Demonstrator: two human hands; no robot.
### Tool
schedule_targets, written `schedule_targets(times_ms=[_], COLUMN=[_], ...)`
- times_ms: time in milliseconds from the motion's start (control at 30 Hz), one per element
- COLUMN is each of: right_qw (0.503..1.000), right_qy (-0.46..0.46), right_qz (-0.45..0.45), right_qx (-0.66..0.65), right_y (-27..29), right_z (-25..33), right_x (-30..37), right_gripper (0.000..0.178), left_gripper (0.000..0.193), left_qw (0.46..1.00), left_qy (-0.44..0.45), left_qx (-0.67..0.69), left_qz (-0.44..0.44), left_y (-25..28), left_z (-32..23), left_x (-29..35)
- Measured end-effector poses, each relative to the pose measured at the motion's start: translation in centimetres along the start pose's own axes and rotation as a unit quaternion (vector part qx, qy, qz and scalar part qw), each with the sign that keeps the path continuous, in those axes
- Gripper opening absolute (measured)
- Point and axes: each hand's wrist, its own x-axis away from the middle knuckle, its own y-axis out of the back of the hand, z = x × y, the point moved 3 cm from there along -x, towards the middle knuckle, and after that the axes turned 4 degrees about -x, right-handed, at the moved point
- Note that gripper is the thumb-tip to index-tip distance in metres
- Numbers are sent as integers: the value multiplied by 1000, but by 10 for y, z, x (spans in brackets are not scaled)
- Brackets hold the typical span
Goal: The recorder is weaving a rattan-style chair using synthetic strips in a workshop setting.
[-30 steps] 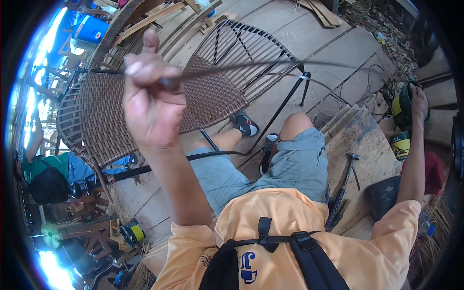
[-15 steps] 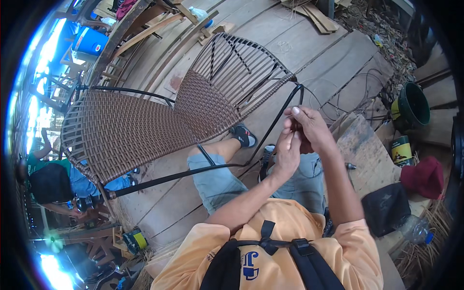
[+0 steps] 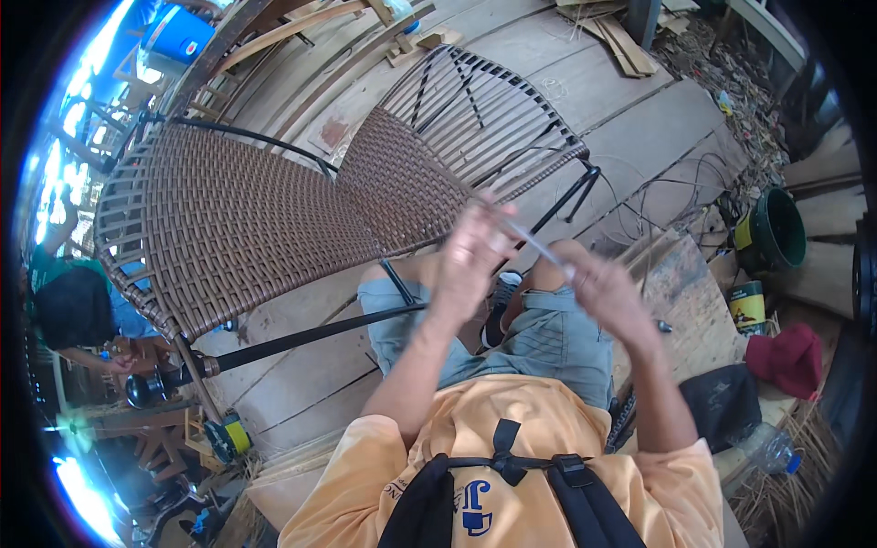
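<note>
A brown woven wicker chair (image 3: pixel 256 210) on a black metal frame lies across the floor in front of me. One section is closely woven; the far section has open rows of parallel strands (image 3: pixel 493 114). My left hand (image 3: pixel 470 260), beside the weave's near edge, is closed round a thin brown-grey strip (image 3: pixel 534 241). The strip stretches down to the right, where the fingers of my right hand (image 3: pixel 605 290) pinch its other visible end over my knee. Both hands are somewhat blurred, and the left fingertips are partly hidden.
Loose dark strands (image 3: pixel 658 196) curl on the plank floor at right. Beyond are a green bucket (image 3: pixel 776 228), a can (image 3: pixel 747 308), a maroon cap (image 3: pixel 786 361) and a plastic bottle (image 3: pixel 770 447). Another person (image 3: pixel 73 301) works at far left. Wooden boards (image 3: pixel 617 41) lie at the back.
My hands were together near the chair's right end; they have moved apart, left hand leftward, right hand down, with the strip stretched between them. My view has shifted slightly; my legs have moved.
</note>
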Motion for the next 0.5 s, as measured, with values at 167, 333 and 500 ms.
schedule_targets(times_ms=[167,333,500], right_qw=[979,987,987], right_qy=[-176,-130,-101], right_qz=[33,35,14], right_qx=[-95,-84,-125], right_y=[-50,-69,-65], right_z=[-39,-36,-21], right_x=[37,26,22], right_gripper=[21,22,22], left_gripper=[31,31,17], left_qw=[994,992,970], left_qy=[7,41,68], left_qx=[-87,-91,-217], left_qz=[-66,-73,-81], left_y=[29,37,48], left_z=[-3,13,10], left_x=[6,13,-4])
